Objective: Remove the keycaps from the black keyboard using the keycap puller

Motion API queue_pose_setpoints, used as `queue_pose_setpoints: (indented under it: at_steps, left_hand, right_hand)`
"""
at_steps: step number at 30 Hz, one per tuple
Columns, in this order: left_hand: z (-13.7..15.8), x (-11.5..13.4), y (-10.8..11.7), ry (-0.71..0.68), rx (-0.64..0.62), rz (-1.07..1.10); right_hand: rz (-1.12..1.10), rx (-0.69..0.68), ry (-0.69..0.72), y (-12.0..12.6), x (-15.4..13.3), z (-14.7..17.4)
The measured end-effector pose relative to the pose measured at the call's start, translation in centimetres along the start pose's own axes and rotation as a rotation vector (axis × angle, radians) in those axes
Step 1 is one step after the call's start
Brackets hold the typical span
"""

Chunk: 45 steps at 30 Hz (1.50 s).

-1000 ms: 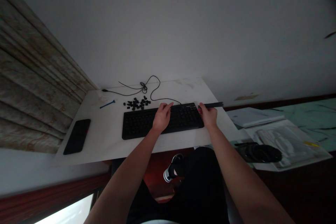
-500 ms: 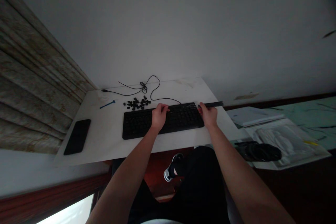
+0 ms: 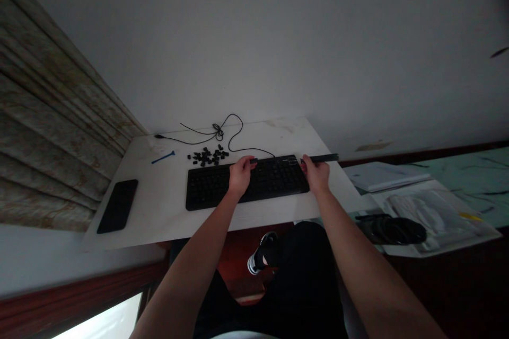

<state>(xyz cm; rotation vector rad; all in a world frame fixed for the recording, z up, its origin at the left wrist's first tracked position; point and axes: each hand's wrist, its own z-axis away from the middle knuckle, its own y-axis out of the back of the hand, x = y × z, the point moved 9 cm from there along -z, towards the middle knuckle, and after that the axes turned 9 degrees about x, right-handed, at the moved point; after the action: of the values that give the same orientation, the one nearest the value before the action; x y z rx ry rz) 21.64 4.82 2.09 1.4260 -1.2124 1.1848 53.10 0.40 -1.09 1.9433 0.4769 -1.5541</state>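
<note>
A black keyboard (image 3: 214, 185) lies on the white table, partly hidden by my hands. My left hand (image 3: 239, 176) is over its upper middle, thumb and fingers closed on a small black keycap (image 3: 253, 161). At the keyboard's right end, my right hand (image 3: 317, 174) is closed around a slim dark tool (image 3: 326, 158). The tool's far end looks brush-like and points right; thin pale wires show at its other end, over the keys. Several loose black keycaps (image 3: 205, 158) lie in a cluster behind the keyboard.
The keyboard's cable (image 3: 218, 131) lies looped at the back by the wall. A blue stick-like tool (image 3: 163, 157) and a black phone (image 3: 118, 206) are at the left. Beyond the table's right edge are papers (image 3: 382, 175) and a black bundle (image 3: 395, 229).
My left hand's fingers have turned slightly, and the keycap between the fingertips now shows more plainly. My right hand and its tool have hardly moved.
</note>
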Motion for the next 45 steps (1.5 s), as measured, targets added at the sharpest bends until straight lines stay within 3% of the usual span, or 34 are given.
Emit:
queue_pose_setpoints:
  at_steps: [9,14,19,25,29,33,36,38,42,45]
  left_hand:
    - [0.1,0.4,0.0,-0.056,-0.015,-0.120]
    - [-1.5,1.2,0.0,-0.066,-0.054,-0.231]
    - [-5.3,2.3,3.0,-0.082,-0.074,-0.537]
    - [-8.4,1.8,7.1,-0.093,-0.057,-0.969]
    - [-8.5,1.5,8.1,-0.107,-0.045,-1.165]
    - [-8.3,2.4,7.9,-0.163,-0.032,-1.219]
    - [-7.5,4.0,6.9,-0.235,0.053,-1.173]
    - [-6.1,5.0,4.7,-0.312,0.049,-1.122]
    - [-1.0,5.4,-3.2,-0.520,-0.286,-0.991]
    - [1.9,5.1,-6.7,-0.581,-0.398,-0.942]
  right_hand:
    - [-0.011,0.034,-0.035,0.3,-0.6,0.3]
    - [0.006,0.028,-0.039,0.3,-0.5,0.3]
    - [-0.007,0.027,-0.029,0.3,-0.6,0.3]
    - [0.012,0.014,-0.009,0.3,-0.9,0.4]
    - [0.009,0.001,-0.016,0.0,-0.7,0.3]
    - [0.012,0.001,-0.005,-0.1,-0.7,0.4]
    - [0.032,0.000,0.016,0.0,-0.8,0.3]
    - [0.047,-0.002,0.027,0.1,-0.8,0.2]
    - [0.024,0.004,0.002,0.1,-0.4,0.0]
    - [-0.013,0.004,-0.033,0.1,-0.3,0.2]
